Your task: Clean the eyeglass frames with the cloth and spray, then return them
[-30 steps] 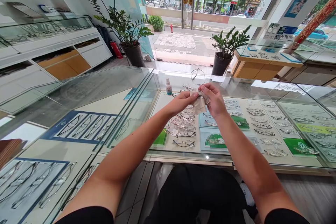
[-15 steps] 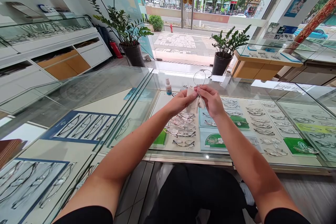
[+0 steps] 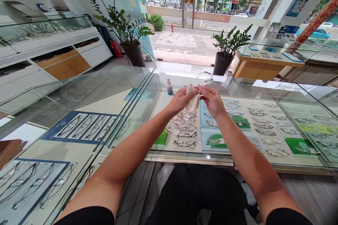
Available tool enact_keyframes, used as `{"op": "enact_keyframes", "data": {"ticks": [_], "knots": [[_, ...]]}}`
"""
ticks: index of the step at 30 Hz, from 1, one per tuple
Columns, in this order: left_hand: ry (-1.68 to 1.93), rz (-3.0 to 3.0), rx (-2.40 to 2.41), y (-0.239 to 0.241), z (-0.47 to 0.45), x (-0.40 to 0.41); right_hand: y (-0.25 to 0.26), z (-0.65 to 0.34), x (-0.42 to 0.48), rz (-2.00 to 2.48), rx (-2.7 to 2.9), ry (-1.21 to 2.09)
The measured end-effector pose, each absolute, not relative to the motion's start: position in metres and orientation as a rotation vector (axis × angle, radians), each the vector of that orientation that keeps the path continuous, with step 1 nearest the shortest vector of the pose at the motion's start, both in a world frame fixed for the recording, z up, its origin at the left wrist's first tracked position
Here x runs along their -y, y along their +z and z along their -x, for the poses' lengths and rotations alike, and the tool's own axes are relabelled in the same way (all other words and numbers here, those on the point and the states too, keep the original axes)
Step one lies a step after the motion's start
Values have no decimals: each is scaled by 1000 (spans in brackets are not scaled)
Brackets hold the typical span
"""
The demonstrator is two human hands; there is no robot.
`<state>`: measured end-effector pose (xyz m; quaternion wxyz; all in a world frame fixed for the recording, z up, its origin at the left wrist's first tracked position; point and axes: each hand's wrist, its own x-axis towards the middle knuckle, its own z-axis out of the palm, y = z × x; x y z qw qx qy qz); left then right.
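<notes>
Both hands meet above the glass display counter [image 3: 169, 158]. My left hand [image 3: 182, 99] is closed on a pale cleaning cloth [image 3: 193, 102], which hangs down below the fingers. Thin-rimmed eyeglasses [image 3: 204, 72] rise above my right hand [image 3: 212, 101], whose fingers pinch the frame near the cloth. One round lens rim stands clear of the fingers; the other part of the glasses is hidden by the hands and cloth. A small white spray bottle [image 3: 169, 87] stands upright on the glass, to the left of my hands.
Beneath the glass lie rows of eyeglasses [image 3: 185, 143], some on green cards [image 3: 241, 123]. Another glass case [image 3: 87, 147] adjoins at left. Two potted plants [image 3: 132, 47] flank the glass doors. A wooden display table [image 3: 264, 68] stands at the back right.
The eyeglasses have tilted, so the raised rim looks flatter and sits slightly further right. The cloth has shifted and spreads more beside the left fingers. Both hands stay nearly in place.
</notes>
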<state>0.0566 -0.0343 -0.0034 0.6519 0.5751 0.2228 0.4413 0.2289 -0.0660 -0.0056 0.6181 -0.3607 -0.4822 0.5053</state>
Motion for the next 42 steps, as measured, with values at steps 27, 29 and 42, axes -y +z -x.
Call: {"op": "enact_keyframes", "data": {"ticks": [27, 29, 42], "knots": [[1022, -1428, -546, -2, -51, 36, -1, -230, 67, 811, 998, 1310], [1036, -1456, -555, -4, -51, 35, -2, -230, 67, 805, 992, 1332], [1126, -1464, -666, -1, -53, 35, -6, -230, 65, 782, 1001, 1364]]}}
